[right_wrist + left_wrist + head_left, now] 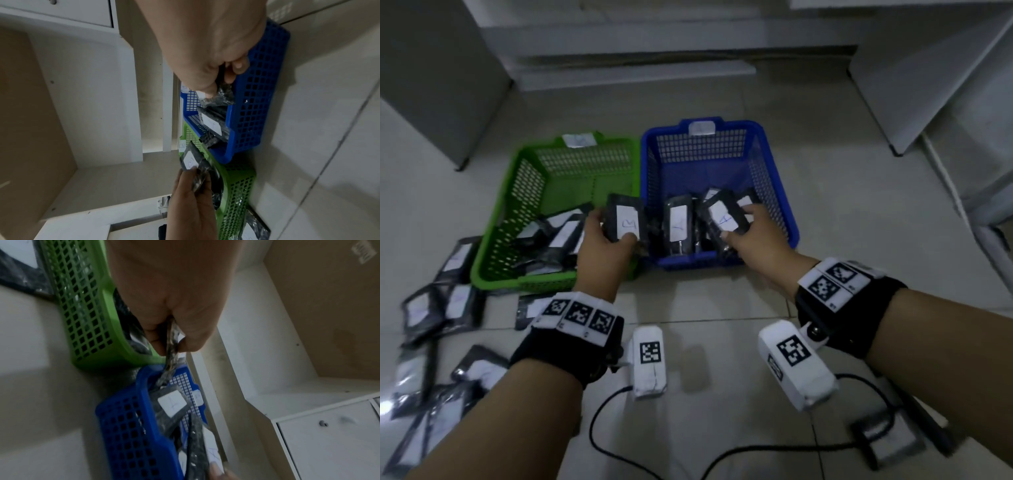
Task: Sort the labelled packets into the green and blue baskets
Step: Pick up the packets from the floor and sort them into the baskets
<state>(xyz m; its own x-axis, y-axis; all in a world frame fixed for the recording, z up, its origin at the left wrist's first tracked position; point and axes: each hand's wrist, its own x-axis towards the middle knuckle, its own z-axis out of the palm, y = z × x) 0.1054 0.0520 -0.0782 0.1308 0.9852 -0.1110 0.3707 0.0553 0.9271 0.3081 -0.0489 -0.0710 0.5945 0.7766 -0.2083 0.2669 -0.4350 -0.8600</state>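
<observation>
My left hand (599, 246) pinched a B packet (625, 219), right hand (753, 236) pinched an A packet (724, 214); release low: B into green basket (493, 240), A into blue basket (784, 212)

A pale tiled floor (842, 205) is seen throughout, crossed by thin grout lines. At its far edge white cabinets (431, 85) and a low white plinth (637, 73) are stood, and in the wrist views an open shelf bay (308, 329) with a brown back panel and a white drawer front (333, 443) with a small knob are shown. Toward the near edge a black cable (599, 421) is looped over the tiles, and a small dark box (887, 442) is laid at the near right, its detail being blurred.
</observation>
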